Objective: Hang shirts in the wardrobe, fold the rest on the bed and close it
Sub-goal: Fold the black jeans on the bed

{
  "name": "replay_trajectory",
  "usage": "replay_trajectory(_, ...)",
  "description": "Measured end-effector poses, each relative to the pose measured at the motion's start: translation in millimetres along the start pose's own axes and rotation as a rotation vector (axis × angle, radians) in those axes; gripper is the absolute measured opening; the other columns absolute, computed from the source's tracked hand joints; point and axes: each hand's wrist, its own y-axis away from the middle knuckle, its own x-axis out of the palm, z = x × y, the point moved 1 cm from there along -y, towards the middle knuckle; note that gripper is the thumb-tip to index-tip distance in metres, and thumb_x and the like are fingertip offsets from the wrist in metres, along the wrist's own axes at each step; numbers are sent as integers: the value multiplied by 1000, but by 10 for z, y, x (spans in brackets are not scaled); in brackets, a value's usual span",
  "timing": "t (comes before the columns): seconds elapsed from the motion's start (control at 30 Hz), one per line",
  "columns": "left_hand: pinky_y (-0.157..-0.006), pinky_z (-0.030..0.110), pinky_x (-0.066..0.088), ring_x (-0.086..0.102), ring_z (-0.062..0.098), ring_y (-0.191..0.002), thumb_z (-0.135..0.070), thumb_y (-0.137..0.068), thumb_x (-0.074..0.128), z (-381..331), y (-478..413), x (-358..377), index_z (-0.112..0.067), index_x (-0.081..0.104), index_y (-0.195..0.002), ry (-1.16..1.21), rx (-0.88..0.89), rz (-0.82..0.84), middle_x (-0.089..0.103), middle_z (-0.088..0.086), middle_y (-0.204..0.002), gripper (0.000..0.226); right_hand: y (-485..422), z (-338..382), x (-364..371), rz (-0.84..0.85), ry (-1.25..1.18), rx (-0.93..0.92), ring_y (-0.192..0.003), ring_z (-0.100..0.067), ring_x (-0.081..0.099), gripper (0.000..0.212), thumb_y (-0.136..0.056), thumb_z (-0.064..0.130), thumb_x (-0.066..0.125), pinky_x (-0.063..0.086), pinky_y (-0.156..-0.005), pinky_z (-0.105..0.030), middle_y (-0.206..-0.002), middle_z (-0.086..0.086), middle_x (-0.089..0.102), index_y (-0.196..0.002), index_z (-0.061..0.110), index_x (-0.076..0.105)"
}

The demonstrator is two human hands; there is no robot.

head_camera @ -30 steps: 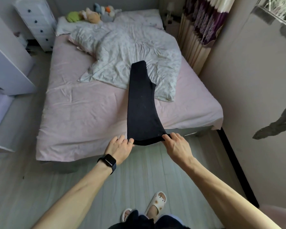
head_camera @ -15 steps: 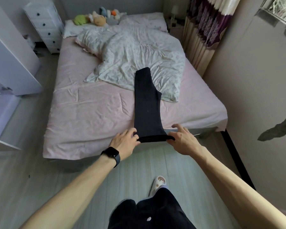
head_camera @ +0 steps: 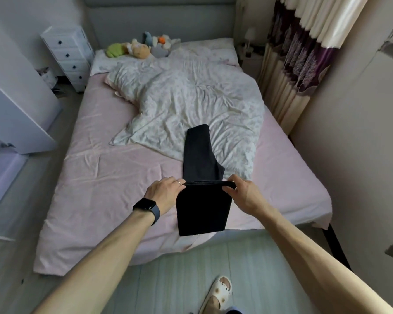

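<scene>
In the head view, a black garment (head_camera: 201, 162) is seen on the near half of a bed (head_camera: 95, 191) covered with a pink sheet. The garment is bent across its width into a fold. The far part is laid flat, with its narrow far end resting on a crumpled flowered quilt (head_camera: 191, 103). The near part is turned toward the foot edge of the bed and reaches almost to that edge. Whether this near part lies on the sheet or hangs a little above it cannot be told.

The fold is held at both ends. Its left end is gripped by the left hand (head_camera: 163, 193), whose fingers are curled around the cloth. A ring is worn on one finger and a dark watch (head_camera: 146, 206) on the wrist. The right end is pinched by the right hand (head_camera: 243, 196) between thumb and bent fingers. Both forearms are stretched out over the foot of the bed.

At the head of the bed, several plush toys (head_camera: 136, 47) are gathered beside a pillow. A white drawer unit (head_camera: 66, 55) is placed to the left of the bed, and a patterned curtain (head_camera: 297, 53) is hung to the right. On the floor below, one foot in a light slipper (head_camera: 218, 291) is visible.
</scene>
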Motion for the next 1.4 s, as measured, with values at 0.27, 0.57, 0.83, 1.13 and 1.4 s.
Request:
replay_trajectory(0.27, -89, 36, 44, 52, 21, -118, -42, -107, 33, 290, -1130, -247, -29, 53, -134, 17, -111, -11, 56, -3, -124, 36, -1181, -37, -202, 34, -57, -70, -90, -25, 62, 19, -102, 26, 54, 51, -77, -38, -108, -7, 66, -116, 14, 56)
replay_trajectory(0.57, -86, 41, 50, 54, 23, -115, -33, -108, 35, 847, -2634, -21, -18, 51, -133, 219, -167, 10, 54, 2, -124, 33, -2849, -248, 82, 12, -146, 105, -88, -21, 63, 20, -103, 29, 51, 47, -71, -31, -104, -3, 66, -119, 18, 54)
replay_trajectory(0.83, -84, 33, 45, 53, 20, -113, -37, -108, 29, 1532, -4296, 676, -24, 60, -124, 153, -157, 46, 62, -4, -115, 37, -4353, -709, 605, -32, -223, 247, -68, 6, 63, 7, -102, 38, 51, 47, -53, -13, -81, 17, 64, -102, 34, 57)
replay_trajectory(1.13, -70, 39, 49, 57, 24, -94, -36, -107, 31, 2013, -5717, 1942, -23, 59, -113, 255, -195, -65, 58, -3, -101, 31, -5707, -1464, 1405, -80, -226, 314, -71, -5, 64, 15, -102, 37, 49, 52, -60, -24, -82, 15, 65, -107, 30, 61)
replay_trajectory(1.4, -77, 48, 54, 55, 28, -84, -31, -105, 33, 2138, -6204, 2657, -15, 56, -113, 394, -260, -99, 46, -1, -95, 29, -6007, -1818, 1897, -136, -335, 327, -83, -2, 63, 21, -104, 34, 48, 51, -64, -20, -97, 16, 61, -119, 24, 58)
